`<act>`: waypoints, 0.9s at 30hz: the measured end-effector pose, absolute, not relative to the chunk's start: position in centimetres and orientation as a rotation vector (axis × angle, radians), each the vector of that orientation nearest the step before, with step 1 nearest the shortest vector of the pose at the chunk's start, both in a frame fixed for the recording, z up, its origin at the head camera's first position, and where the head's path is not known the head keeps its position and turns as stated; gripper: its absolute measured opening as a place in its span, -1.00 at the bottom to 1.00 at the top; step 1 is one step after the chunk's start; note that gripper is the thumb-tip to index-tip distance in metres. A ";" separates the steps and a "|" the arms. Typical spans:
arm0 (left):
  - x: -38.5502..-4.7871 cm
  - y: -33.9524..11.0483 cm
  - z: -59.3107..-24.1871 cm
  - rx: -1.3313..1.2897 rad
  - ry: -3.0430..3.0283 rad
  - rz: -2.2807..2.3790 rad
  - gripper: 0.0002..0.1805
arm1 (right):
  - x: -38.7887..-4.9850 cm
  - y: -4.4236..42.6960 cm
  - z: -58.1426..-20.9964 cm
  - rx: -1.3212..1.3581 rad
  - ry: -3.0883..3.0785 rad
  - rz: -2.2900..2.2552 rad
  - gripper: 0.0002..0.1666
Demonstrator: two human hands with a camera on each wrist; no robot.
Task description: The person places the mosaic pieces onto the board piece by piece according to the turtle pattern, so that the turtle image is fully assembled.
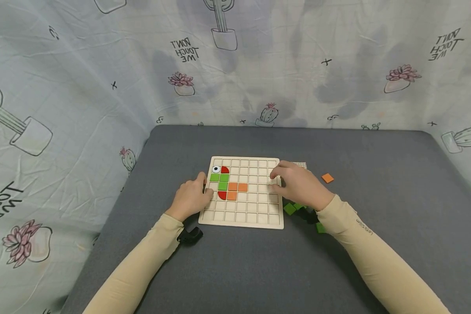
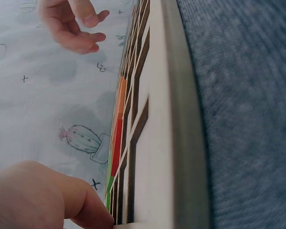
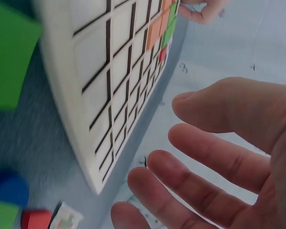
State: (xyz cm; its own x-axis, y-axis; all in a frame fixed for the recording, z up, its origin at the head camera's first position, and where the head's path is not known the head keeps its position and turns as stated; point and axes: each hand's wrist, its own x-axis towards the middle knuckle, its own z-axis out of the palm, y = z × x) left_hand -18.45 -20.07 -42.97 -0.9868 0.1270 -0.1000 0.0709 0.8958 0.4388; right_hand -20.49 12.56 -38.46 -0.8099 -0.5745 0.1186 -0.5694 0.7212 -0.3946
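Note:
A square wooden grid board [image 1: 255, 213] lies on the table. In its left columns sit an eye tile [image 1: 216, 169], red curved tiles [image 1: 222, 196], green square tiles [image 1: 223, 178] and orange square tiles [image 1: 232, 186]. My left hand [image 1: 190, 198] holds the board's left edge, with bent digits touching it; the left wrist view shows one fingertip against the board, the others hidden. Over the right edge hovers my right hand [image 1: 298, 183]. In the right wrist view its fingers [image 3: 214, 138] are loosely bent and apart from the thumb, with nothing between them.
Loose green tiles [image 1: 290, 209] lie right of the board, partly under my right wrist. Farther right is a single orange tile [image 1: 327, 178]. A blue round piece [image 3: 9, 188] and a red piece [image 3: 36, 218] show near the board. Printed cloth [image 1: 290, 65] surrounds the grey table [image 1: 239, 270].

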 end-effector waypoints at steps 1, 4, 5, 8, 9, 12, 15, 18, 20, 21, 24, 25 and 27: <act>-18.4 -20.1 -43.0 0.153 2.936 0.673 -0.74 | -20.5 12.9 -38.4 -0.948 2.905 -0.666 -0.78; -18.4 -20.0 -43.1 0.153 2.939 0.673 -0.73 | -20.5 13.9 -38.4 -0.934 2.921 -0.672 -0.79; -18.4 -20.0 -43.1 0.153 2.941 0.672 -0.74 | -20.5 14.3 -38.4 -0.938 2.921 -0.678 -0.79; -18.4 -20.0 -43.2 0.153 2.942 0.670 -0.74 | -20.5 15.2 -38.5 -0.927 2.930 -0.686 -0.79; -18.4 -20.0 -43.2 0.152 2.942 0.669 -0.74 | -20.5 15.5 -38.5 -0.928 2.931 -0.689 -0.80; -18.4 -20.0 -43.3 0.147 2.942 0.666 -0.74 | -20.5 16.4 -38.7 -0.908 2.934 -0.696 -0.80; -18.4 -20.0 -43.4 0.144 2.942 0.668 -0.74 | -20.5 17.3 -38.9 -0.922 2.941 -0.705 -0.78; -18.4 -20.0 -43.5 0.141 2.942 0.674 -0.74 | -20.6 18.0 -39.0 -0.939 2.953 -0.702 -0.77; -18.4 -20.0 -43.6 0.141 2.943 0.676 -0.74 | -20.6 18.4 -39.1 -0.946 2.964 -0.693 -0.77; -18.4 -20.0 -43.6 0.141 2.943 0.677 -0.74 | -20.6 18.5 -39.1 -0.946 2.966 -0.688 -0.76; -18.3 -20.0 -43.7 0.141 2.946 0.676 -0.74 | -20.8 18.8 -39.3 -0.943 2.963 -0.683 -0.74; -18.3 -20.0 -43.7 0.141 2.946 0.675 -0.75 | -20.8 18.9 -39.4 -0.942 2.959 -0.681 -0.73; -18.3 -20.0 -43.7 0.142 2.949 0.674 -0.75 | -20.9 19.1 -39.7 -0.947 2.949 -0.685 -0.73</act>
State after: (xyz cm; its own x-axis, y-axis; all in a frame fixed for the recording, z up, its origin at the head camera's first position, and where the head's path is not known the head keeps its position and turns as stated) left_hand -18.29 -20.02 -43.68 -0.9892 0.1162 -0.0894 0.0658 0.8967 0.4376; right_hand -20.89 19.06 -39.69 -0.8214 -0.5483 0.1571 -0.5614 0.7287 -0.3923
